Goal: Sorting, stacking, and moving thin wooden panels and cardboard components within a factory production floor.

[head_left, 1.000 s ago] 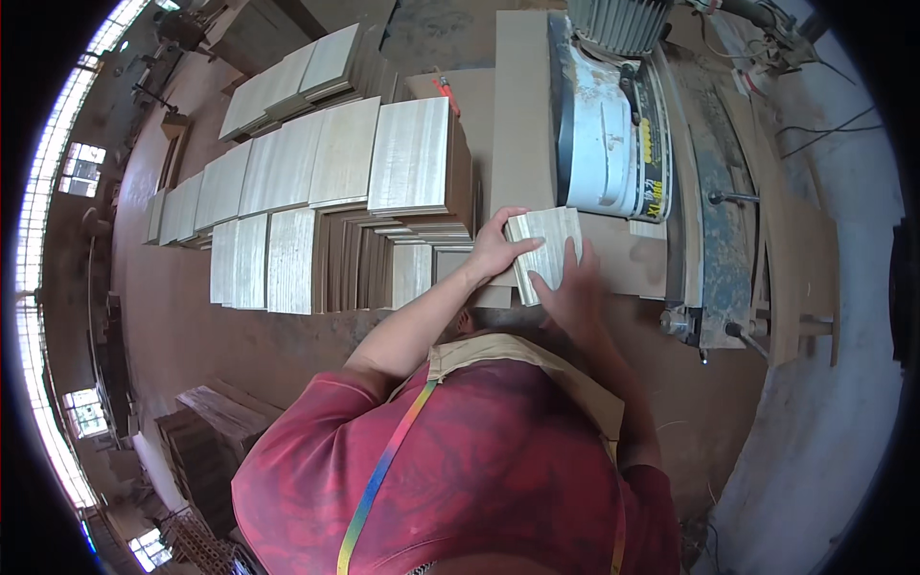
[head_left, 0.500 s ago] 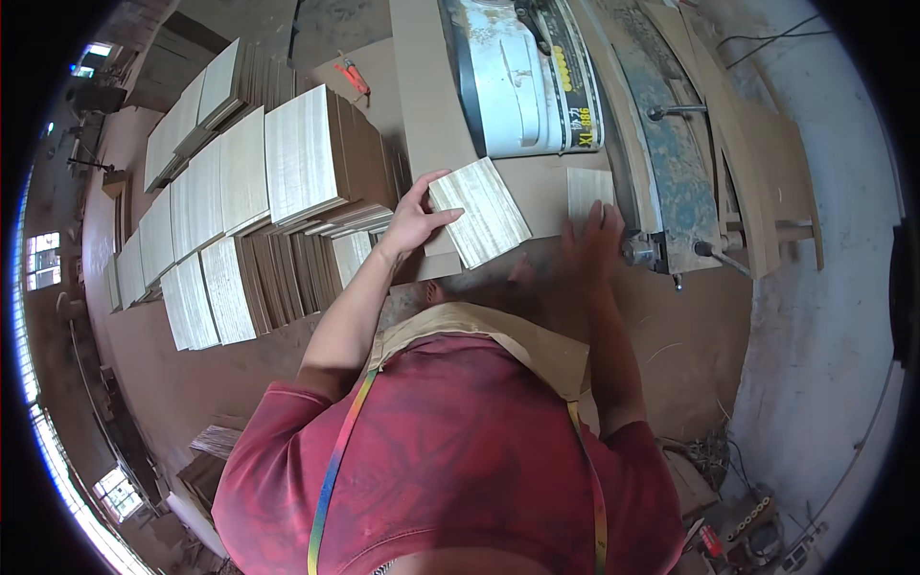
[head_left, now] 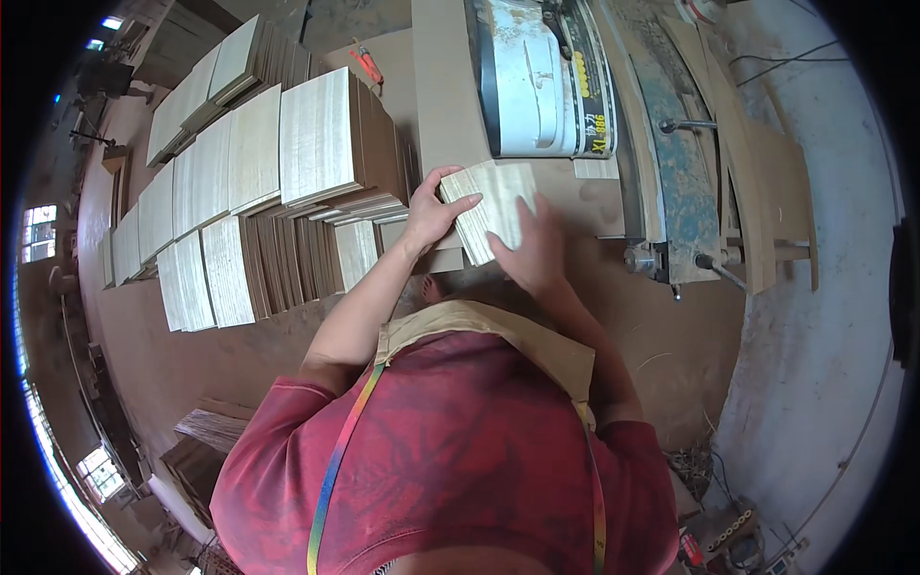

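My left hand point(head_left: 438, 209) grips a small stack of pale, square wooden panels point(head_left: 470, 218) by its left edge, thumb on top. My right hand point(head_left: 535, 247), smeared by motion, is at the right side of the stack, holding another wooden panel point(head_left: 513, 187) that overlaps the top of it. Beyond my hands stands a white and blue machine point(head_left: 527, 86). A further pale panel point(head_left: 596, 169) pokes out from the machine's near right end, flat on the brown work surface point(head_left: 565, 196).
Rows of stacked wooden panels point(head_left: 316, 134) fill the left side. Red-handled pliers point(head_left: 366, 65) lie behind them. To the right are a worn blue-green metal part point(head_left: 680, 172) with clamp handles and a pale wall point(head_left: 815, 240). A tan apron point(head_left: 479, 321) hangs before me.
My right hand has moved left from beside the machine's end to the stack, bringing a panel. Less of a panel shows by the machine. My left hand keeps its hold.
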`<action>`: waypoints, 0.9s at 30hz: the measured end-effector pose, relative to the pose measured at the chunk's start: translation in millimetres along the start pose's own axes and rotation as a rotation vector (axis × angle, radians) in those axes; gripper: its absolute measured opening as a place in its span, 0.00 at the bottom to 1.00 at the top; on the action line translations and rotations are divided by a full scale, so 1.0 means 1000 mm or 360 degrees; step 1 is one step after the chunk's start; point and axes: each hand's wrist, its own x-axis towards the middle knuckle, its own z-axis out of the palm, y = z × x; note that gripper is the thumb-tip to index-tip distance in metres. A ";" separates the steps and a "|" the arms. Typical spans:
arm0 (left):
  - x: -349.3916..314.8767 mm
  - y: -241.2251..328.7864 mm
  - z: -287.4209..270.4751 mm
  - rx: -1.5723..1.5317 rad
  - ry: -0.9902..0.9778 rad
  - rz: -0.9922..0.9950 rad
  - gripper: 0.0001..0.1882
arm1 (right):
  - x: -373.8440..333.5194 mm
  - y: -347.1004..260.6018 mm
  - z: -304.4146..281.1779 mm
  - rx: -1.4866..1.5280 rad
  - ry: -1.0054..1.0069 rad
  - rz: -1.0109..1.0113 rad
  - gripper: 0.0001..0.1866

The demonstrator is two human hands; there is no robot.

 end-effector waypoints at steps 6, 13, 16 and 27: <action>-0.006 -0.002 -0.013 -0.0245 -0.0119 0.0004 0.33 | -0.035 0.089 -0.022 -0.0306 0.0350 0.0157 0.37; -0.001 -0.002 -0.030 -0.0168 -0.0278 -0.0022 0.33 | 0.026 0.148 0.027 -0.0548 0.0517 0.0055 0.33; 0.003 0.000 -0.014 -0.0144 -0.0110 -0.0108 0.32 | 0.060 0.134 0.029 -0.0404 0.0613 0.0078 0.30; 0.005 -0.018 0.008 0.0056 0.0122 -0.0007 0.32 | -0.016 0.031 -0.016 -0.0052 0.0082 0.0116 0.40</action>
